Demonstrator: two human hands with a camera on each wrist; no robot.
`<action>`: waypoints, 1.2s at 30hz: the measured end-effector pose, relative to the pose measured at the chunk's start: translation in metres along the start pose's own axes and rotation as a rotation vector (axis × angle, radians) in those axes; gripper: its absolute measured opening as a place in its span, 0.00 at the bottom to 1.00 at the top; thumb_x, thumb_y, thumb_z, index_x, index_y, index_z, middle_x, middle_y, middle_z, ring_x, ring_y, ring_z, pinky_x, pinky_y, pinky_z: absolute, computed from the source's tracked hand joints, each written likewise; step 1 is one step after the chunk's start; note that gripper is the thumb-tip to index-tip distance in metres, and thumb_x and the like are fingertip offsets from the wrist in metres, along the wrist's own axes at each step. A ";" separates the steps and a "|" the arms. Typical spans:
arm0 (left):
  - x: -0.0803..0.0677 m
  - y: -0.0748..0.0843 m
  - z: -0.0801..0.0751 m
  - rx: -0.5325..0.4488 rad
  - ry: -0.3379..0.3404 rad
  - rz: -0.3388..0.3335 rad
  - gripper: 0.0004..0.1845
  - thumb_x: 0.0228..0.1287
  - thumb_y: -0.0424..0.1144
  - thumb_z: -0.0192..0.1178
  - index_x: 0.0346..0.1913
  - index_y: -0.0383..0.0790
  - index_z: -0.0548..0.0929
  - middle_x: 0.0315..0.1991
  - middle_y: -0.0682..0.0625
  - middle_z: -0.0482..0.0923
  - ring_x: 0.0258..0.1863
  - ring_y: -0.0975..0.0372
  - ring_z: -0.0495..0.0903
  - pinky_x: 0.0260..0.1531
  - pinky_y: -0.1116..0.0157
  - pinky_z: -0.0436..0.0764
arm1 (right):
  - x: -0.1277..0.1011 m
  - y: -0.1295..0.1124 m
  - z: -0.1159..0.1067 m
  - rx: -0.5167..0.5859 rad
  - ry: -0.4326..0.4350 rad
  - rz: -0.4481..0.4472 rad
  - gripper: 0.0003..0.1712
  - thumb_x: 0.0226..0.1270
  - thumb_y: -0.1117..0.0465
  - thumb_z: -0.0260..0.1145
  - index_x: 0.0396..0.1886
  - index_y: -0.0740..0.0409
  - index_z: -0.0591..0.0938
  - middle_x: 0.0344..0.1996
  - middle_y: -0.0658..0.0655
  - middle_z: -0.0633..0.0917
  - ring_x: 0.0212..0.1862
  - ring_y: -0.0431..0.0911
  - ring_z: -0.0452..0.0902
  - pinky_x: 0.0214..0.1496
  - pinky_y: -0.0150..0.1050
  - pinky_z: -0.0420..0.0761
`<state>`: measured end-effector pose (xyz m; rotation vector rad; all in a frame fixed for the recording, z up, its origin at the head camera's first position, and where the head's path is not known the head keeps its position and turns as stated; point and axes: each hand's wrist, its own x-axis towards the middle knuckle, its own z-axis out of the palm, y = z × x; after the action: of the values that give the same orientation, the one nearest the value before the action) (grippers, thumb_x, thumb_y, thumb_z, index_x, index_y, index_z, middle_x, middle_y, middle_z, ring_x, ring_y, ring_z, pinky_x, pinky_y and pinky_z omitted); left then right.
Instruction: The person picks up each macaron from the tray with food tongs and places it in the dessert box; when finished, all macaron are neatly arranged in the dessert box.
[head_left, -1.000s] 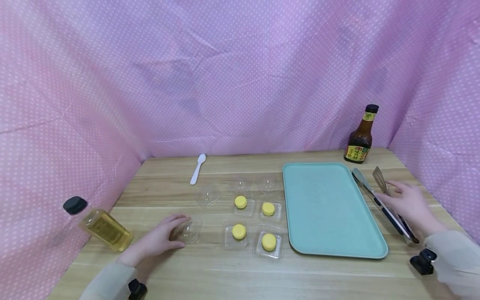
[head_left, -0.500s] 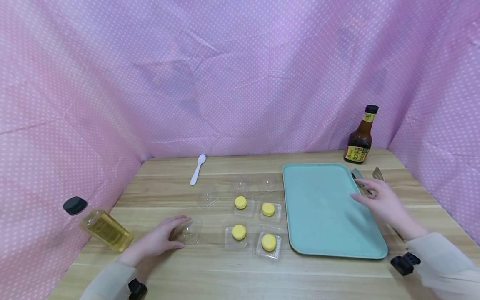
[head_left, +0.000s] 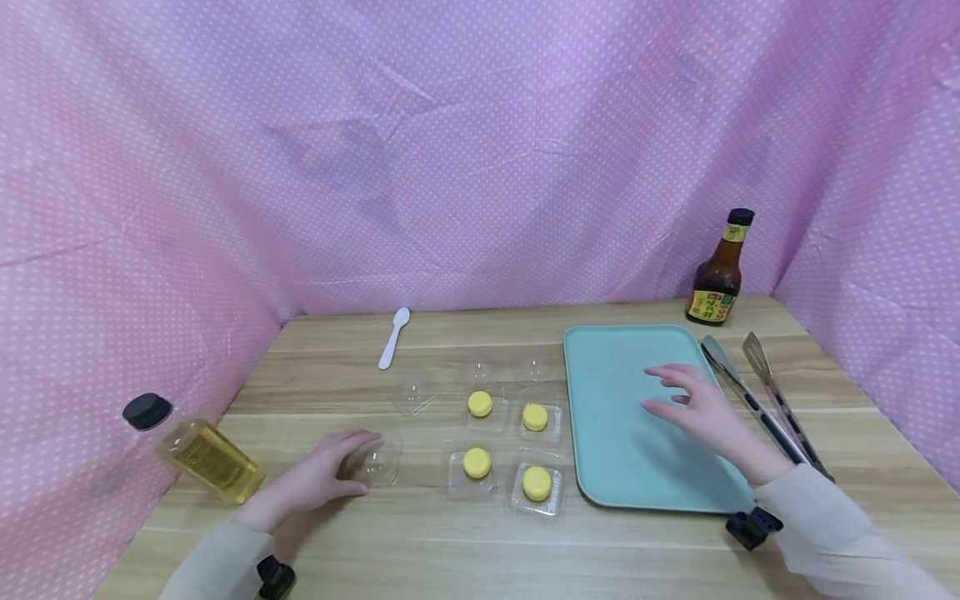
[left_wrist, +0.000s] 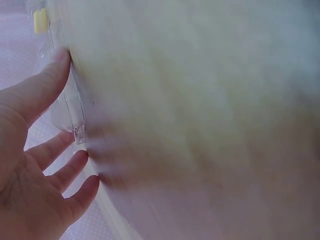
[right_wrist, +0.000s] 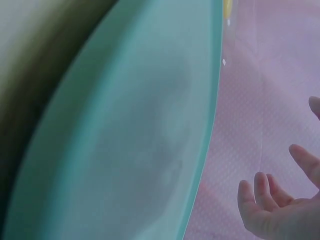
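On the wood table, my left hand (head_left: 318, 475) holds a clear plastic lid (head_left: 381, 462) between thumb and fingers. In the left wrist view the thumb (left_wrist: 57, 75) lies along one edge of that lid (left_wrist: 75, 112), and the fingertips are at its other end. My right hand (head_left: 701, 417) is over the turquoise tray (head_left: 615, 400), fingers spread and nothing in them. Yellow macarons (head_left: 477, 462) sit in small clear plastic trays (head_left: 555, 500) between the two hands. Other clear lids (head_left: 415, 392) lie behind them.
Metal tongs (head_left: 750, 398) and a slotted spatula (head_left: 776, 392) lie right of the tray. A brown sauce bottle (head_left: 716, 279) stands at the back right. An oil bottle (head_left: 210, 458) stands at the left, and a white spoon (head_left: 393, 337) lies at the back.
My right hand has moved left, from beside the tongs and spatula to over the turquoise tray. My left hand has stayed at the lid.
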<state>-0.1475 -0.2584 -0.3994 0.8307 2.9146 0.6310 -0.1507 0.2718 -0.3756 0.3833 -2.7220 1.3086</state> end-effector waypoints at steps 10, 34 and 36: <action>0.004 0.002 -0.002 0.006 0.018 -0.051 0.38 0.44 0.42 0.73 0.61 0.35 0.73 0.54 0.38 0.73 0.54 0.44 0.72 0.55 0.42 0.72 | 0.011 -0.020 0.026 0.030 -0.040 -0.014 0.27 0.64 0.59 0.65 0.61 0.66 0.73 0.60 0.69 0.69 0.57 0.64 0.69 0.57 0.59 0.74; 0.027 0.014 0.003 -0.075 0.056 -0.048 0.41 0.48 0.48 0.72 0.65 0.37 0.68 0.53 0.43 0.72 0.50 0.52 0.75 0.53 0.47 0.76 | 0.030 -0.051 0.078 0.007 -0.137 -0.140 0.31 0.58 0.59 0.70 0.59 0.68 0.74 0.60 0.68 0.72 0.59 0.63 0.69 0.55 0.55 0.77; 0.030 0.019 0.002 -0.086 0.067 -0.035 0.41 0.49 0.47 0.72 0.66 0.38 0.68 0.54 0.42 0.71 0.50 0.50 0.76 0.53 0.46 0.76 | 0.031 -0.053 0.080 0.001 -0.147 -0.154 0.31 0.58 0.59 0.70 0.60 0.68 0.73 0.60 0.68 0.72 0.61 0.62 0.68 0.56 0.56 0.77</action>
<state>-0.1635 -0.2274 -0.3915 0.7614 2.9301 0.7901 -0.1644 0.1721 -0.3796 0.7001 -2.7427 1.2887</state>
